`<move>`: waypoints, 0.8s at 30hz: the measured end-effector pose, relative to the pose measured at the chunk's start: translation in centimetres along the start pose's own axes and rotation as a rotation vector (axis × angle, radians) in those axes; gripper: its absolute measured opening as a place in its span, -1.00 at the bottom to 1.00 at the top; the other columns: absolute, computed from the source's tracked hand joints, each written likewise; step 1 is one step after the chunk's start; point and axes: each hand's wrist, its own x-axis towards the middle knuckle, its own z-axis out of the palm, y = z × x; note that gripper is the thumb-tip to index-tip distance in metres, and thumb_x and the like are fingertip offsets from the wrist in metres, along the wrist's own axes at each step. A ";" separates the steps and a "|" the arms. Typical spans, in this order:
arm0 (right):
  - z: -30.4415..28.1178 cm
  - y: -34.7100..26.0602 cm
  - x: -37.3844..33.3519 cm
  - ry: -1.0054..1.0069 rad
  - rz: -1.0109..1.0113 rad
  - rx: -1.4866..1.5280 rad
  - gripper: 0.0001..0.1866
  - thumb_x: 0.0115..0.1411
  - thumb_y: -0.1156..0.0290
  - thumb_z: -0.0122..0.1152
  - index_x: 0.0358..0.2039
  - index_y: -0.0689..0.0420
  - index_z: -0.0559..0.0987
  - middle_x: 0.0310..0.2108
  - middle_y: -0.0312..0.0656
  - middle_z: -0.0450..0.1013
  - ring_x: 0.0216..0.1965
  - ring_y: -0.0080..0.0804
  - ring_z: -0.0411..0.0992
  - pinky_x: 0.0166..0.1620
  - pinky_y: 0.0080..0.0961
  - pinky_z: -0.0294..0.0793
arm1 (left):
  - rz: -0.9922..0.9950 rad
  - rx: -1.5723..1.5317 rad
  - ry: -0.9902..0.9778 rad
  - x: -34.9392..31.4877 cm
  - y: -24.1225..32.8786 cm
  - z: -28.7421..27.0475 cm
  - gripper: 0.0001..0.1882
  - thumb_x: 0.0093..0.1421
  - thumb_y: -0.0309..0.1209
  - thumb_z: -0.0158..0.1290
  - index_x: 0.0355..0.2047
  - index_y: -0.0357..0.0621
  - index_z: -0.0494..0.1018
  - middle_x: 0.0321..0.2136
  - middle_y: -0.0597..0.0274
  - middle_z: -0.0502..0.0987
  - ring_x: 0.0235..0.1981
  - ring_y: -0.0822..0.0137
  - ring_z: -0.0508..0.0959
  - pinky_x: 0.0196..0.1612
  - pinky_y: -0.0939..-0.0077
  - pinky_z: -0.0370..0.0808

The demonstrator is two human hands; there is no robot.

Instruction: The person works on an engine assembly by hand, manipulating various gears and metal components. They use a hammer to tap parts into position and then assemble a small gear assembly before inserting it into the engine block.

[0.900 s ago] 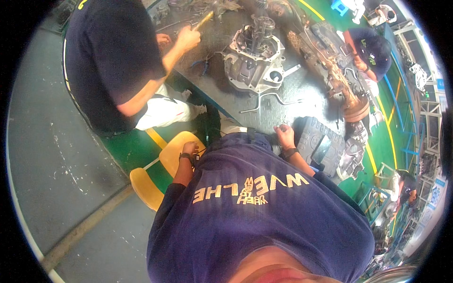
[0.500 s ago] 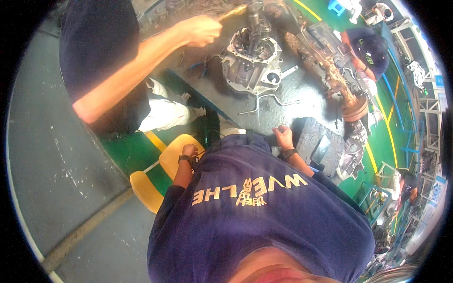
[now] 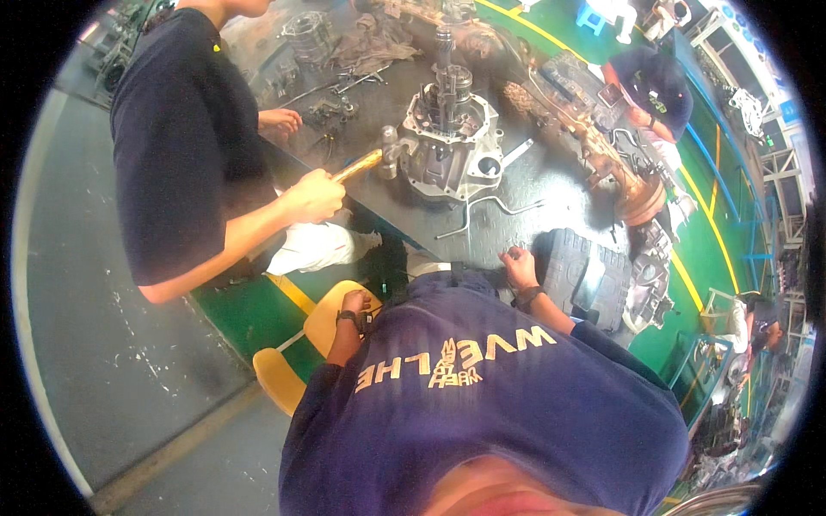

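Note:
My right hand [image 3: 519, 267] rests at the near edge of the grey workbench [image 3: 422, 225], its fingers curled in with nothing showing in them. Down at my left side, above a yellow chair [image 3: 320, 322], my left hand [image 3: 355, 303] is loosely closed, and no object shows in it. Across the bench from me stands a metal gearbox housing [image 3: 447, 163] with a geared shaft [image 3: 446, 95] upright in its open top. A co-worker on the left grips a hammer [image 3: 361, 163] by its wooden handle. Its head is beside the housing, seemingly apart from it.
A bent metal tube [image 3: 490, 206] lies in front of the housing. To my right are a black ribbed case [image 3: 585, 271] and a long rusty axle assembly [image 3: 602, 155]. Wrenches [image 3: 361, 80] and small parts lie at the far left. Another person [image 3: 658, 90] is beyond the axle.
The co-worker's hammer has come down from above the shaft to the housing's left side. The co-worker's other hand now shows over the bench. My hands stay about where they were; my view has shifted slightly.

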 end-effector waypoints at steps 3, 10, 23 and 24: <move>-0.3 -1.1 -0.4 -0.038 0.049 0.028 -0.51 0.08 0.09 0.37 -0.32 0.37 0.64 -0.39 0.19 0.56 -0.32 0.03 0.53 -0.18 -0.18 0.50 | -0.111 0.019 -0.032 0.7 -0.4 -0.7 -0.65 0.34 -0.28 0.00 -0.04 -0.31 0.51 -0.16 -0.05 0.61 -0.28 0.11 0.62 -0.22 0.09 0.59; -0.6 0.0 -0.4 -0.109 0.005 -0.073 -0.46 0.09 0.05 0.36 -0.23 0.38 0.67 -0.19 0.25 0.60 -0.10 0.16 0.57 0.02 -0.11 0.50 | -0.090 -0.086 -0.015 1.3 -2.2 -0.5 -0.69 0.23 -0.37 0.03 -0.06 -0.23 0.53 -0.24 -0.02 0.57 -0.39 0.13 0.58 -0.35 0.20 0.55; 0.0 6.3 0.3 -0.140 0.120 -0.023 -0.38 0.11 0.04 0.30 -0.07 0.42 0.62 -0.05 0.26 0.56 0.00 0.16 0.52 0.06 -0.09 0.49 | 1.159 0.467 -0.124 -16.6 39.1 15.1 -0.57 0.39 -0.30 0.10 0.17 -0.27 0.48 0.07 -0.06 0.61 0.13 0.19 0.59 0.21 0.29 0.48; 0.4 7.1 0.1 -0.123 0.013 -0.072 -0.38 0.10 0.04 0.31 -0.10 0.42 0.63 -0.10 0.28 0.57 -0.03 0.14 0.54 0.06 -0.12 0.49 | 1.180 0.409 -0.078 -16.7 42.3 16.4 -0.59 0.38 -0.34 0.10 0.17 -0.27 0.48 0.01 -0.06 0.64 0.06 0.19 0.64 0.16 0.31 0.52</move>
